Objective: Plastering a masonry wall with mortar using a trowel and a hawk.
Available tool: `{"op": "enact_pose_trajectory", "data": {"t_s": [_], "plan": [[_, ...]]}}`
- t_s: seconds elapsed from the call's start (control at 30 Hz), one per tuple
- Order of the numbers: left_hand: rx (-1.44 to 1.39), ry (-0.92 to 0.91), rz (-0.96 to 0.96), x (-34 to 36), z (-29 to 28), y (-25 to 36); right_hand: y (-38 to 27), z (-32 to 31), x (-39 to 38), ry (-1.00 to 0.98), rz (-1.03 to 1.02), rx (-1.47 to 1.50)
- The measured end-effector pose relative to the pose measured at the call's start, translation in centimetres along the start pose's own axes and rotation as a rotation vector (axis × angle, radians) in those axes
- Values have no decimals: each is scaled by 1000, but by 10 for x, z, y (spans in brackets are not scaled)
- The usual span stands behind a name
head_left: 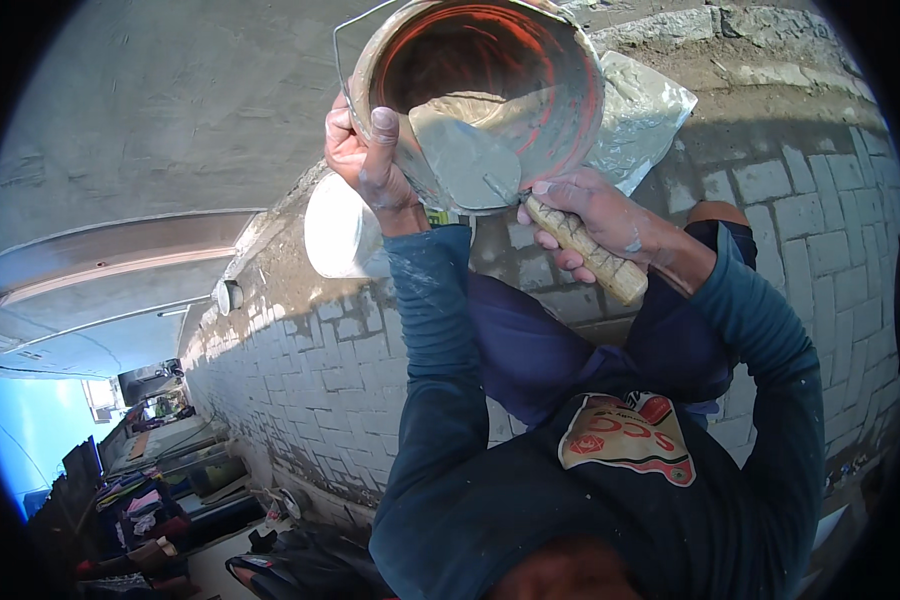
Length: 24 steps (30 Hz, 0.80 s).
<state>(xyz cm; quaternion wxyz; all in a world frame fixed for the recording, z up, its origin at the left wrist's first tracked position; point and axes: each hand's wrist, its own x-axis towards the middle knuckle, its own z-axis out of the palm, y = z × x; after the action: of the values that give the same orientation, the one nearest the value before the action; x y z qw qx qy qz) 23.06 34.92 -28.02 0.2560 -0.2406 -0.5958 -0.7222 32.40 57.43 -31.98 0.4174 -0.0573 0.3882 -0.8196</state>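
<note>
A bucket [575, 110] with an orange inside, smeared with grey, is tipped so that its mouth opens toward me. My left hand [370, 160] grips its left rim, with the thumb up along the edge. My right hand [600, 210] is closed around the thick, pale handle of a trowel [585, 245]. The grey trowel blade reaches into the bucket's mouth, against the lower inner wall. Wet grey mortar [450, 108] lies behind the blade, and how much is deeper inside I cannot tell. Pale residue coats both hands.
A white bucket [332, 235] stands left of my left forearm. Behind the tipped bucket lies a grey-smeared plastic bag [642, 115]. A smooth grey wall [190, 110] rises on the left. Paving blocks [300, 380] cover the ground; a stone edging [670, 27] runs at the far right.
</note>
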Motion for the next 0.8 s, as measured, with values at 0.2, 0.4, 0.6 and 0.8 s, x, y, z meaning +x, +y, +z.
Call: {"op": "enact_pose_trajectory", "data": {"t_s": [0.2,0.4,0.6,0.8], "plan": [[24,43,-12,-10,0,-7,11,-6,13,-162,9,333],[-11,102,-48,-12,-14,-12,-22,-13,7,43,-70,-119],[-43,112,-117,-15,-20,-13,-19,-61,31,569,-676,-1463],[-73,6,-117,-17,-9,-17,-22,-19,43,536,-660,-1816]]}}
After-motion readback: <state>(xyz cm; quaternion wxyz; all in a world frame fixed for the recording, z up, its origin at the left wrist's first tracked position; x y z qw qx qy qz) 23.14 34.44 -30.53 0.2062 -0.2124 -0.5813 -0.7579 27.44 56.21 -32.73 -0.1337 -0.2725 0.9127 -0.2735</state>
